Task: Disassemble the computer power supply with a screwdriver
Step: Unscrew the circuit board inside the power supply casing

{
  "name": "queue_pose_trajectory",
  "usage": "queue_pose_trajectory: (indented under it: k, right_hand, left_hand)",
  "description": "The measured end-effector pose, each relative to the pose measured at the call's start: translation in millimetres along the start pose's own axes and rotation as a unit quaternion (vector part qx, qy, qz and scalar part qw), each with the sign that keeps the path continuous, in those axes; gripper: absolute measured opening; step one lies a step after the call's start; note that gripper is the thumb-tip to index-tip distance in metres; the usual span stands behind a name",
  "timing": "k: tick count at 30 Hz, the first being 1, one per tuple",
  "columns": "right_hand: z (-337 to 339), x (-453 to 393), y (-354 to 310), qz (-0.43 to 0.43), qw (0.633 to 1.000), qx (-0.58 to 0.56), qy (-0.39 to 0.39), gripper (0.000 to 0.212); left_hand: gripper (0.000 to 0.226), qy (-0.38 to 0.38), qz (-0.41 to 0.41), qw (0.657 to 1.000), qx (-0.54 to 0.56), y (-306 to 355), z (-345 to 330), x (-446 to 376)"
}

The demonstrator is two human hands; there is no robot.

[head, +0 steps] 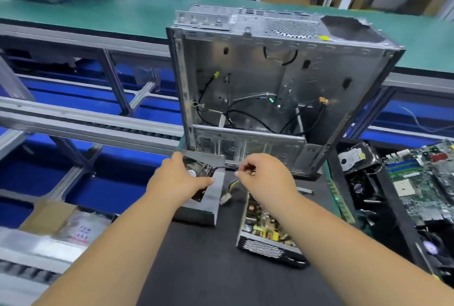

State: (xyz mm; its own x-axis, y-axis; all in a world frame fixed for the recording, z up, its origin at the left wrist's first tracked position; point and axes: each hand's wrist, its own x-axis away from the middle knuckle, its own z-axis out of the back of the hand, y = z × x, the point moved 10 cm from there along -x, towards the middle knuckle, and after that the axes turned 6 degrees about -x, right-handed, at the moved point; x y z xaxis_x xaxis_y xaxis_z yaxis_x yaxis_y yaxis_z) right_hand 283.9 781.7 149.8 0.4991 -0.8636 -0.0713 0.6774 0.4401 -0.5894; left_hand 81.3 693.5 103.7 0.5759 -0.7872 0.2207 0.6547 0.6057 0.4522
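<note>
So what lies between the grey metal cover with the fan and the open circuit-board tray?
In the head view, a white plug on coloured wires lies on the black mat between them.

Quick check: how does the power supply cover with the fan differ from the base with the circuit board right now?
The cover with the fan is gripped by the left hand; the base with the circuit board lies untouched on the black mat. The cover shows a black fan, the base bare components and a mesh end. Both are grey metal.

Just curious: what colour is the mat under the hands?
Black mat, seen in the head view.
</note>
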Motion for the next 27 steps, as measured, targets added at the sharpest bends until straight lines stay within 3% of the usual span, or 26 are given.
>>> queue_pose_trajectory:
  k: [3,7,20,24,27]
  right_hand:
    - [-25.6,-9.9,-9.7,-0.016,0.998,0.057,-0.037,0.007]
    - [-43.2,-10.7,-14.9,-0.024,0.994,0.094,-0.058,0.018]
    - [1.1,20.8,22.5,-0.102,0.993,0.062,0.017,0.014]
    - [28.3,40.8,45.7,-0.136,0.988,0.038,0.066,0.015]
    - [53.5,63.7,74.5,-0.169,0.979,0.001,0.114,0.017]
  left_hand:
    - [0.088,-0.045,0.045,0.993,-0.096,-23.8,-11.1,-16.2]
    - [0.088,-0.093,0.07,0.984,-0.135,-40.5,-29.5,-32.3]
    - [0.101,-0.101,0.084,0.969,-0.21,-36.7,-40.2,-38.9]
    - [0.081,-0.011,-0.028,0.974,-0.225,-7.3,-20.2,-33.2]
    - [0.041,0.007,-0.152,0.988,-0.034,27.4,-13.2,-13.5]
